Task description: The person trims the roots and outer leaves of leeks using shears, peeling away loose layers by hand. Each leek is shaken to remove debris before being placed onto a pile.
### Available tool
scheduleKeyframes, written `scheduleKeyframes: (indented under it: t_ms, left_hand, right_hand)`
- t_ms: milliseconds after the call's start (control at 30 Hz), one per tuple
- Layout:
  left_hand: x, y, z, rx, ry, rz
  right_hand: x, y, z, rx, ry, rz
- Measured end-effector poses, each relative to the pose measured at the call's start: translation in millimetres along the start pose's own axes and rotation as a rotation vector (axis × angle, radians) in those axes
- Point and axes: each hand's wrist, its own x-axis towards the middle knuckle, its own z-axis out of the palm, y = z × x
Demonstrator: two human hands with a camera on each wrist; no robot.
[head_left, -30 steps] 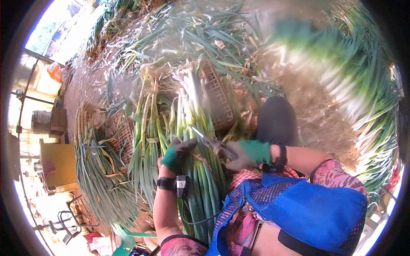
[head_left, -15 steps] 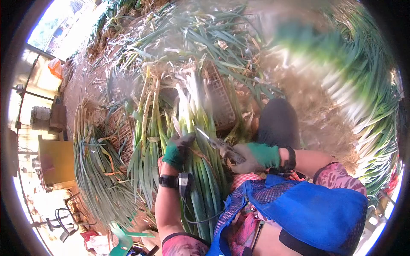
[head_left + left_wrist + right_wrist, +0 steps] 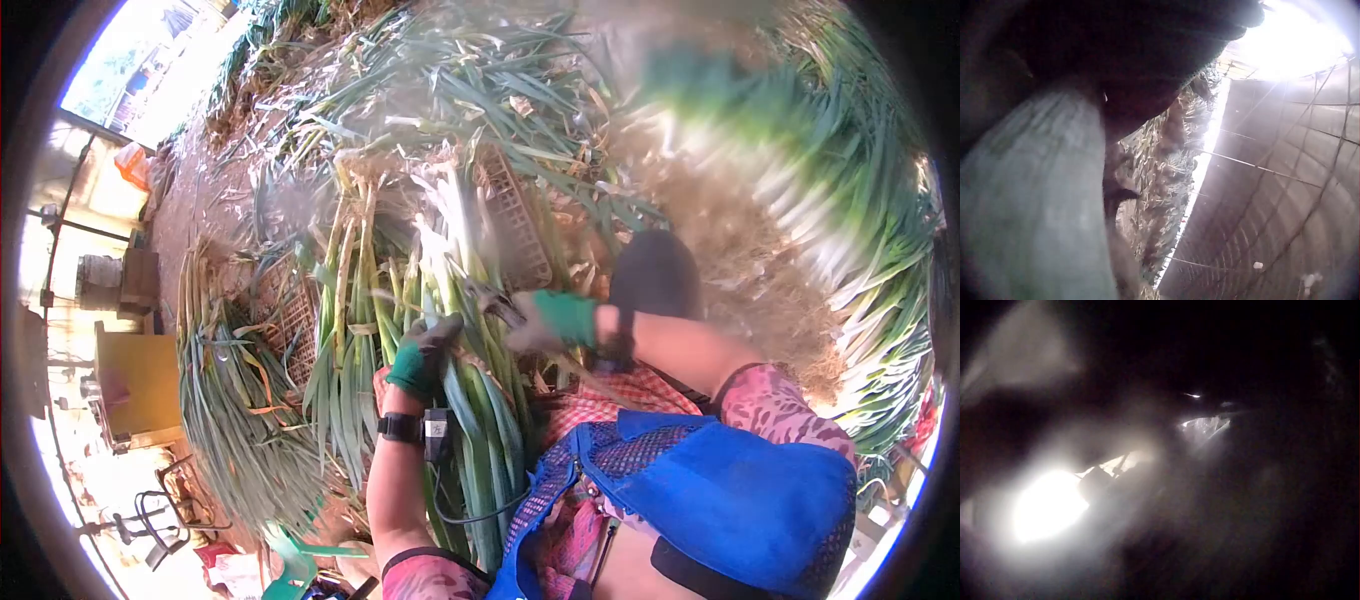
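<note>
In the head view the gloved left hand grips a long green onion at the left side of a bundle of green onions, whose white stems and roots lie toward the top. The gloved right hand, across the bundle, holds a dark metal hand tool over the stems; its exact shape is blurred. A thin pale strip trails below that hand. Close up in the left wrist view, a wide pale green stalk lies beside the dark glove. The right wrist view is too dark to show the fingers.
More green onions lie at the left, by a brown plastic crate. Another crate stands behind the bundle. Loose leaves cover the ground at the top; a long row of onions curves along the right.
The right hand and its tool have moved up and left, nearer the left hand. The tool's bright blade, clear earlier, is now hard to make out. The left hand has shifted slightly.
</note>
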Motion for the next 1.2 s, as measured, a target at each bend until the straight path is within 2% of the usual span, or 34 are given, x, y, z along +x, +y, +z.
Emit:
scheduleKeyframes:
  t_ms: [100, 133, 200, 233, 267, 367, 400, 467, 500, 533, 567, 600, 633, 667, 733, 833, 867, 900, 967, 1067, 1133, 1200]
  left_hand:
    - [-20, 20, 16, -0.028, -0.031, 0.026]
    - [-7, 5, 10, -0.144, -0.035, -0.010]
    - [2, -12, -1, -0.009, -0.047, 0.124]
    - [1, -9, 0, 0.003, -0.040, 0.132]
    - [0, -5, 0, 0.014, -0.033, 0.140]
    - [-11, 9, 8, -0.113, 0.026, -0.019]
    - [-8, 6, 4, -0.146, -0.013, -0.034]
    - [-6, 4, -4, -0.208, -0.091, -0.062]
    - [-8, 4, -8, -0.225, -0.076, -0.040]
    - [-18, 13, -7, -0.243, -0.060, -0.019]
    - [-25, 17, -9, -0.264, -0.044, 0.002]
    - [3, -28, -39, -0.023, -0.074, 0.325]
    - [16, -32, -56, -0.406, -0.184, -0.010]
    - [2, -10, -49, -0.606, -0.518, 0.067]
    - [-10, -7, -44, -0.512, -0.284, 0.171]
    - [-9, 1, -25, -0.257, -0.027, 0.051]
    - [-7, 0, -17, -0.330, -0.008, -0.014]
    - [10, -17, -22, -0.362, -0.065, -0.073]
    - [8, -9, -18, -0.208, -0.064, -0.058]
    - [-1, 2, -8, -0.277, -0.069, -0.064]
    - [2, -1, -12, -0.220, -0.046, -0.024]
    - [1, -2, -15, -0.114, -0.020, 0.008]
  right_hand:
    - [48, 1, -6, 0.023, 0.103, -0.084]
    - [57, 3, -6, 0.030, 0.140, -0.129]
    - [69, 11, -2, 0.002, 0.104, -0.126]
    - [69, 12, -3, -0.012, 0.085, -0.123]
    - [64, 15, -6, -0.099, 0.059, -0.272]
    - [71, 6, -8, 0.016, 0.056, -0.074]
    - [72, 2, -14, 0.011, 0.023, 0.015]
    - [78, -1, -20, -0.043, 0.023, -0.107]
    - [81, -3, -20, -0.069, 0.024, -0.168]
    - [83, 2, -13, 0.004, 0.013, -0.061]
    - [67, -3, -10, 0.082, -0.029, -0.036]
    - [51, -8, -9, 0.045, -0.073, -0.023]
    - [33, -15, -9, 0.006, -0.117, -0.010]
    - [15, -19, -8, 0.000, -0.151, -0.029]
    - [-10, -24, -5, 0.031, -0.257, 0.000]
    - [-3, -24, -7, -0.052, -0.168, -0.082]
    - [11, -23, -7, 0.025, -0.119, -0.092]
    - [22, -22, -13, -0.037, -0.031, -0.019]
    - [53, -29, -23, -0.048, -0.016, -0.014]
    - [84, -38, -27, 0.259, -0.171, 0.145]
    - [127, -26, -21, 0.181, -0.078, 0.079]
    - [142, -19, -21, 0.209, -0.063, 0.068]
